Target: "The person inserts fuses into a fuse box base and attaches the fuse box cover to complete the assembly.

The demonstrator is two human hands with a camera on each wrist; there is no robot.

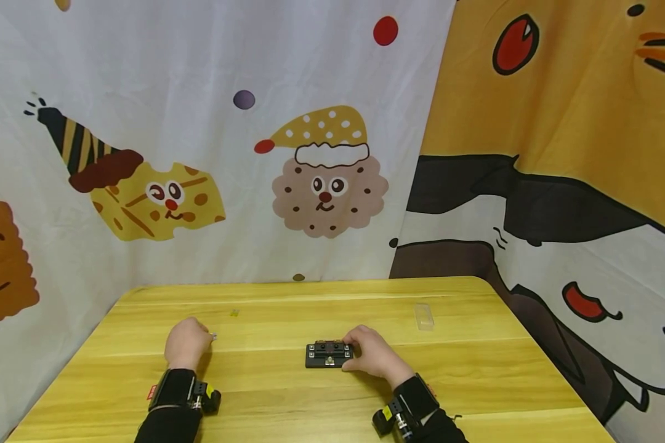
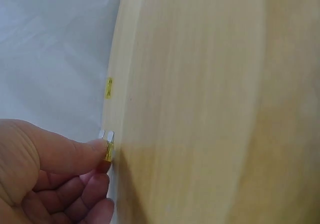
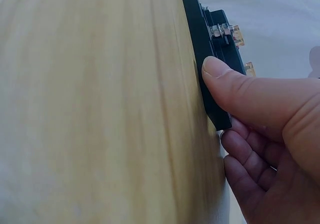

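Observation:
Between the thumb and fingers of my left hand (image 1: 187, 344) is a small yellow blade fuse (image 2: 109, 151), its two metal prongs pointing away from the palm in the left wrist view. My right hand (image 1: 374, 355) grips the right end of a black fuse block (image 1: 329, 363), thumb on its near side. Metal screw terminals (image 3: 220, 31) sit on the block, and amber see-through pieces (image 3: 238, 35) stick out from it. Behind the left hand, a second yellow blade fuse (image 1: 234, 312) lies on the table.
A clear plastic case (image 1: 423, 317) lies on the wooden table (image 1: 266, 400), toward the back right. Printed cloth (image 1: 199, 61) hangs behind the table and along its right side. Each wrist wears a black strap with a small camera.

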